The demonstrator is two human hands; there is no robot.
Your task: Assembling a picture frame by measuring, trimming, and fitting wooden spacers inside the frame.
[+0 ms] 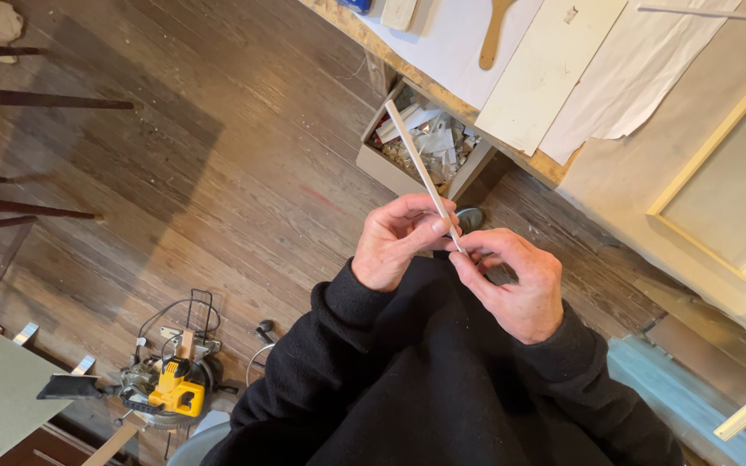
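Backing the strip [414, 154]: plank floor [218, 155]

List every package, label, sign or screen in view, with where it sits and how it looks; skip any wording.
Open cardboard box: on the wooden floor under the workbench edge, rectangular, grey-brown, filled with pale scrap pieces.
Blue item: top edge of the workbench, mostly cut off; too little shows to tell if it is a package.
No signs or screens in view.
The left hand and right hand hold a thin pale strip, which bears no visible label.

Head cam, looking steeply down, close above hands (near frame centre), floor and bench edge beyond
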